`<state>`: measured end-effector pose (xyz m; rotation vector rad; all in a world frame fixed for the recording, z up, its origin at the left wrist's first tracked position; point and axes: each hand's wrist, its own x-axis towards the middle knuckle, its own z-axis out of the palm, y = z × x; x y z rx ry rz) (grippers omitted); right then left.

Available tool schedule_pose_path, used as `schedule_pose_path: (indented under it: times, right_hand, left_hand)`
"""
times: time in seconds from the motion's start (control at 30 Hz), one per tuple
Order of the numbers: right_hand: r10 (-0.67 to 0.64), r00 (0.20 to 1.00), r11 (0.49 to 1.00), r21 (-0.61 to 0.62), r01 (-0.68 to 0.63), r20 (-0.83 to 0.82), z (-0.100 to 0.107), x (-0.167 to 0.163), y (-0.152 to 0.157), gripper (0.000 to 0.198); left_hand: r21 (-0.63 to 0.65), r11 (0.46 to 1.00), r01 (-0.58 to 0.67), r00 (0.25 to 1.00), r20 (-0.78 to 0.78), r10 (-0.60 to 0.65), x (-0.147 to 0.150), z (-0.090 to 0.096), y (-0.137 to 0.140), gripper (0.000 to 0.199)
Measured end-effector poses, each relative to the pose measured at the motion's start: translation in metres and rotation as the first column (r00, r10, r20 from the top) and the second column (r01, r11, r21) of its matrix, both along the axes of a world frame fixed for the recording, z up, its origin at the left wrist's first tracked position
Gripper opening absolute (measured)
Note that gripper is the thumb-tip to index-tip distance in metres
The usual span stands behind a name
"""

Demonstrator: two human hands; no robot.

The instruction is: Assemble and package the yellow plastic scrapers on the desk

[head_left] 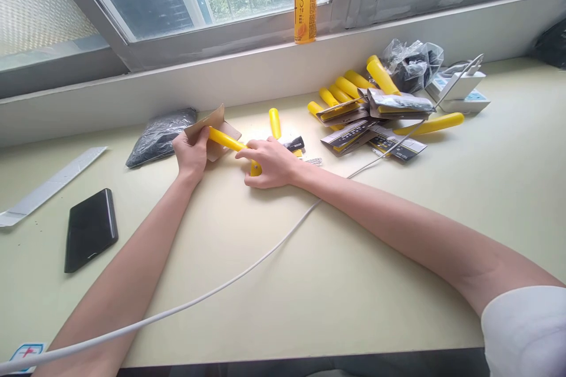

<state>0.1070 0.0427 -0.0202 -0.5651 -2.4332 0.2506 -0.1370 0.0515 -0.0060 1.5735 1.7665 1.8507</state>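
My left hand (192, 153) is closed on a folded brown cardboard sleeve (216, 123), gripping it by its left side. A yellow-handled tool (227, 139) slants from the sleeve to my right hand (272, 163), its handle end close to my left fingers. My right fingers are bent around the tool's yellow head, where a small screw shows; the rest of the head is hidden under the hand. Just beyond the right hand lie another yellow handle (275, 122) and a black piece (294, 144), partly covered.
At the back right is a pile of yellow-handled tools in card sleeves (354, 129), beside a clear plastic bag (411, 65) and power strip (464, 91). A white cable (265, 262) crosses the table. Left are a phone (91, 230), grey strip (53, 185) and dark packet (161, 135).
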Motion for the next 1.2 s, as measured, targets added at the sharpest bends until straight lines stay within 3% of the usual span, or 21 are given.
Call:
schedule_pose_path:
  times: [0.77, 1.2]
  right_hand:
    - [-0.022, 1.000, 1.000, 0.011, 0.022, -0.006, -0.001, -0.001, 0.000, 0.047]
    - [-0.031, 0.999, 0.999, 0.033, 0.032, -0.030, -0.002, -0.002, 0.001, 0.040]
  left_hand:
    - [-0.047, 0.999, 0.016, 0.988, -0.150, -0.022, 0.006, 0.003, -0.006, 0.034]
    - [-0.028, 0.987, 0.157, 0.925, -0.345, -0.157, 0.023, 0.009, -0.019, 0.025]
